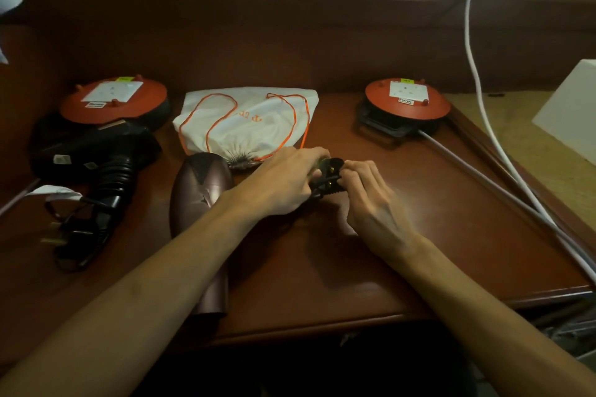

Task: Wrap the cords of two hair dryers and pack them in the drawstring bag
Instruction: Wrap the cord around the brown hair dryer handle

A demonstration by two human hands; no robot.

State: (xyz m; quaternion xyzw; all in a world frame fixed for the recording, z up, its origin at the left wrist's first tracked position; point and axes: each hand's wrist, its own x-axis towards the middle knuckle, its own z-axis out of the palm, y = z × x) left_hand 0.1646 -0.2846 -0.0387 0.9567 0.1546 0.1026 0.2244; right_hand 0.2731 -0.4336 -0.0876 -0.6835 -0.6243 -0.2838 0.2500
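Step in hand: judging by the scene, the cord of the brown hair dryer (201, 200) is being bundled; both hands meet over the black plug (329, 172) and the coiled cord (322, 193) under it.

Left hand (283, 184): fingers curled round the cord bundle at the plug, reaching in from the left across the brown dryer's body.

Right hand (371, 200): fingertips pinch the plug and cord from the right; the two hands are almost touching.

Key relation: the bundle lies just right of the brown dryer, whose long axis runs from the near table edge away toward the bag. The left forearm crosses over it, so the left hand is the nearer one to lift it.

Bag: the white drawstring bag (248, 119) lies flat just beyond the hands, its gathered mouth facing them and looking pulled closed, orange strings loose on top.

Other dryer: the black hair dryer (96, 155) sits well to the left, its cord (77, 235) in a loose heap at the near left.

Table (435, 203): two red cable reels stand at the back, one to each side of the bag.

Likely need: the bag mouth probably has to be opened before either dryer goes in.
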